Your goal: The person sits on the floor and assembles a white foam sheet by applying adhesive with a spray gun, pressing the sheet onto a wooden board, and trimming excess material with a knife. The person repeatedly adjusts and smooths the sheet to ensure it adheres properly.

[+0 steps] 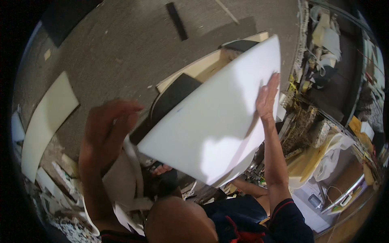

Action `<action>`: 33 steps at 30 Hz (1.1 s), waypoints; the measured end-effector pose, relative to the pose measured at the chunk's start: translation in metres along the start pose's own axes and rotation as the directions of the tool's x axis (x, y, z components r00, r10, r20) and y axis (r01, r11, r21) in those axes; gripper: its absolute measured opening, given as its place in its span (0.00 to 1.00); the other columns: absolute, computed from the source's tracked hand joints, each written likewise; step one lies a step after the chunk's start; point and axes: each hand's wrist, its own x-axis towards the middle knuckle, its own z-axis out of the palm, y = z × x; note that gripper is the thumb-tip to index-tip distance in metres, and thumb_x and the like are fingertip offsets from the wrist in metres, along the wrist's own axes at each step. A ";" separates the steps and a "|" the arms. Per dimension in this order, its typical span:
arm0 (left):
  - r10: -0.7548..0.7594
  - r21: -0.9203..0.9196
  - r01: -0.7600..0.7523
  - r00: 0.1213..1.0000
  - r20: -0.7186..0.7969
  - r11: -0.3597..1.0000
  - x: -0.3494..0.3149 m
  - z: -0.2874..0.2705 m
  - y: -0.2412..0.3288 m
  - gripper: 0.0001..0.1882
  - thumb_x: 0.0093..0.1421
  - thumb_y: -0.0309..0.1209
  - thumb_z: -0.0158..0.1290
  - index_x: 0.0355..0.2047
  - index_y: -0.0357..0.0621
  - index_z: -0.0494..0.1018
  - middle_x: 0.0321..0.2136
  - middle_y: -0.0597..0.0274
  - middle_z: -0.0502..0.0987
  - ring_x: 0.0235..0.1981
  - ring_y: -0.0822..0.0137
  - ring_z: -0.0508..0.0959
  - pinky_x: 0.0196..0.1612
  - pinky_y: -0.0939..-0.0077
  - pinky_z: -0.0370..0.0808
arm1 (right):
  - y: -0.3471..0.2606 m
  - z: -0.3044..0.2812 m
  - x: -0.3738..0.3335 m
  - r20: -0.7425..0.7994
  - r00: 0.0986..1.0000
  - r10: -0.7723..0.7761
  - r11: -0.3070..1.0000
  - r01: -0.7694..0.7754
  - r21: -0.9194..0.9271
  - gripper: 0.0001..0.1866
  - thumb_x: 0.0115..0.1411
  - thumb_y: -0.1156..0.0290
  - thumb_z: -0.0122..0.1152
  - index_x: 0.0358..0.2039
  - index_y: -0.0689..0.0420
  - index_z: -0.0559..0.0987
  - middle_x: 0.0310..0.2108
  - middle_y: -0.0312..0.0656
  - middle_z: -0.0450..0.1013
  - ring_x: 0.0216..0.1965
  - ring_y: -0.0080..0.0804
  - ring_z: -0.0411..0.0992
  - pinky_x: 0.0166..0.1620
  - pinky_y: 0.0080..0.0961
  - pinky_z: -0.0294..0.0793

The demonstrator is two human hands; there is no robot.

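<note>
One white sheet (pixel 227 109), frame centre: right hand (pixel 267 99) flat at its right edge; left hand (pixel 110 129), half-curled, empty, hangs clear of its left corner.

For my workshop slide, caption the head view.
Right hand flat against a large, smooth white foam-like sheet; left hand raised to the sheet's left.

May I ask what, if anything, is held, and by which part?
No clear hold: right grip lies on the white panel near its right edge; left grip looks empty.
</note>
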 end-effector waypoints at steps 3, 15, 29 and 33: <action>-0.127 -0.017 0.127 0.992 0.026 0.992 -0.011 -0.002 0.001 0.12 0.64 0.28 0.56 0.45 0.34 0.80 0.33 0.53 0.83 0.29 0.71 0.79 0.32 0.73 0.75 | -0.022 -0.001 0.001 0.029 1.000 -0.005 0.999 0.004 0.053 0.42 0.73 0.41 0.27 0.76 0.58 0.43 0.77 0.58 0.36 0.77 0.61 0.32 0.73 0.62 0.29; 0.023 0.115 -0.031 0.997 0.070 0.993 0.003 0.046 0.020 0.22 0.59 0.30 0.65 0.50 0.30 0.76 0.41 0.39 0.81 0.39 0.52 0.85 0.41 0.64 0.81 | -0.069 -0.007 0.015 0.051 0.991 -0.124 0.991 0.121 0.064 0.43 0.72 0.41 0.31 0.77 0.56 0.44 0.77 0.57 0.37 0.77 0.61 0.32 0.73 0.63 0.30; 0.220 0.449 -0.219 0.974 0.050 0.866 0.076 0.097 0.039 0.11 0.56 0.27 0.66 0.35 0.30 0.80 0.26 0.47 0.81 0.28 0.57 0.84 0.30 0.67 0.80 | -0.078 -0.008 0.033 0.106 0.987 -0.124 0.992 0.126 -0.008 0.50 0.67 0.34 0.36 0.76 0.56 0.40 0.78 0.53 0.31 0.78 0.53 0.27 0.75 0.57 0.25; 0.130 0.477 -0.135 0.991 0.043 0.868 0.079 0.098 0.045 0.08 0.58 0.28 0.65 0.33 0.35 0.82 0.25 0.51 0.81 0.25 0.61 0.83 0.29 0.69 0.77 | -0.074 -0.006 0.041 0.081 0.935 -0.345 0.939 0.344 0.028 0.54 0.64 0.32 0.46 0.76 0.57 0.44 0.78 0.51 0.36 0.78 0.52 0.31 0.76 0.56 0.28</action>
